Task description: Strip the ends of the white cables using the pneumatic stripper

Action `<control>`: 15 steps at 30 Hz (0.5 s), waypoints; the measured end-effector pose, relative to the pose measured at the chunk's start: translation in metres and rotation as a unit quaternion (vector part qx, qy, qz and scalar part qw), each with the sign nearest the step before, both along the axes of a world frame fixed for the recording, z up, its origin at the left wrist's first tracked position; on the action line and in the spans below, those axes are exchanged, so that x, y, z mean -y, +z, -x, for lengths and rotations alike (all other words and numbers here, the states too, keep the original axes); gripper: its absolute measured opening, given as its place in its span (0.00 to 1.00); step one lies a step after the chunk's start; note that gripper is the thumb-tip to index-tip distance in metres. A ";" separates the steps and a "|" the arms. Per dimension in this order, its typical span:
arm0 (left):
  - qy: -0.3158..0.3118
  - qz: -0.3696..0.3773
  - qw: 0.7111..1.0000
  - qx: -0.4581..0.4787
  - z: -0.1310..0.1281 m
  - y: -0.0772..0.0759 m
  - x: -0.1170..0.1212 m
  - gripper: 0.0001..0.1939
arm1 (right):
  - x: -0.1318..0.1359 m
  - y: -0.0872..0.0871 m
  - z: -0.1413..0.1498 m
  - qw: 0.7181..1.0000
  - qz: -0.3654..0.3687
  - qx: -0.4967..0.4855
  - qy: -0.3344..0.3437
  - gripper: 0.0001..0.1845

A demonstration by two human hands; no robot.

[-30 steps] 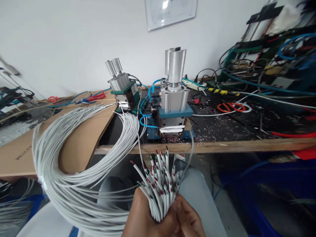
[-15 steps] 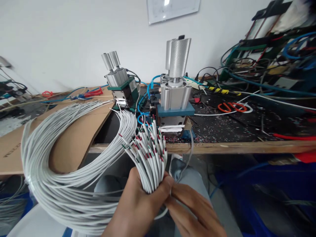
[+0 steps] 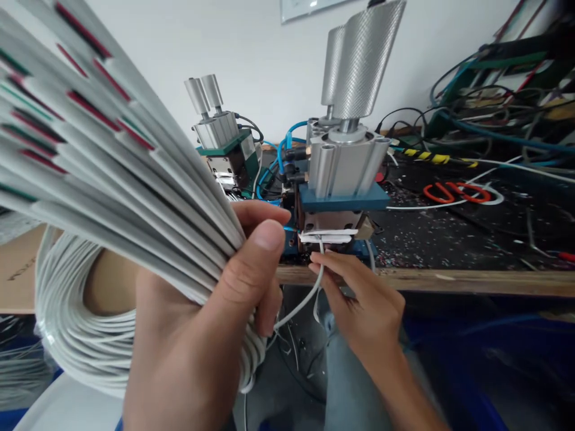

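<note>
My left hand (image 3: pixel 211 305) is wrapped round a thick bundle of white cables (image 3: pixel 148 173), raised close to the camera. Red, black and green wire tips show at the cut ends. Between thumb and fingers, my right hand (image 3: pixel 359 299) pinches a single white cable (image 3: pixel 309 293). That cable's end reaches the white-edged slot (image 3: pixel 330 236) of a pneumatic press (image 3: pixel 345 161) with a knurled metal top; how deep it goes is hidden. From the bundle, the cables run down behind my left hand toward a large coil (image 3: pixel 67 335).
A second, smaller press (image 3: pixel 220 131) stands behind to the left. Red-orange loops (image 3: pixel 458 193), blue air hoses and wire scraps lie on the black bench top. The bench has a wooden front edge (image 3: pixel 431 281). A cardboard sheet (image 3: pixel 20 269) lies at the left.
My left hand has lifted the bundle up and left, nearer the camera. My right hand has moved away from it to the press slot, with one cable between its fingers.
</note>
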State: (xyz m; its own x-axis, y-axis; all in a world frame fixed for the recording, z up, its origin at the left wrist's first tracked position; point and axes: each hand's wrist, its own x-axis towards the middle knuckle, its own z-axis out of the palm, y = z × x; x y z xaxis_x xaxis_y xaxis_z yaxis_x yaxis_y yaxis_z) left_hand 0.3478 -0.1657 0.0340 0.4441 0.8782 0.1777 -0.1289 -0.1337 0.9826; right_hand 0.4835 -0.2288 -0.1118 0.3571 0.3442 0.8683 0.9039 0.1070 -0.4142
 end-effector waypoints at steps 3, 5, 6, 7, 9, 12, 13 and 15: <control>0.011 -0.011 1.000 -0.017 -0.002 0.001 0.006 0.07 | -0.003 0.005 0.002 1.000 0.018 -0.005 -0.001 0.11; 0.011 -0.009 1.000 -0.025 -0.002 -0.002 0.008 0.04 | -0.004 0.008 0.004 0.999 0.030 -0.008 -0.011 0.10; 0.010 -0.008 1.000 -0.027 -0.001 -0.004 0.007 0.04 | -0.004 0.009 0.004 0.999 0.034 -0.007 -0.017 0.10; 0.005 -0.011 1.000 -0.028 0.000 -0.005 0.007 0.03 | -0.004 0.010 0.004 0.999 0.036 -0.005 -0.022 0.10; -0.019 -0.017 0.999 -0.031 0.002 -0.005 0.004 0.04 | -0.006 0.011 0.003 0.999 0.041 0.002 -0.029 0.10; -0.040 -0.009 0.999 -0.021 0.004 -0.004 -0.001 0.05 | -0.008 0.011 0.002 0.998 0.045 0.007 -0.037 0.11; -0.038 0.001 0.999 -0.019 0.004 -0.003 -0.002 0.03 | -0.009 0.012 0.002 0.998 0.045 0.007 -0.040 0.12; -0.032 0.018 0.999 -0.014 0.003 0.001 -0.003 0.02 | -0.009 0.013 0.002 0.998 0.045 0.008 -0.047 0.11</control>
State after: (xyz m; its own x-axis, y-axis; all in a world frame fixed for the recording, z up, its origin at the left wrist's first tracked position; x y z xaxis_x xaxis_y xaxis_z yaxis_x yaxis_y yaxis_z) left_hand 0.3453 -0.1628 0.0348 0.5045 0.8531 0.1330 -0.1084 -0.0903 0.9900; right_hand 0.4816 -0.2194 -0.0991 0.3777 0.3869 0.8412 0.9149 -0.0161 -0.4033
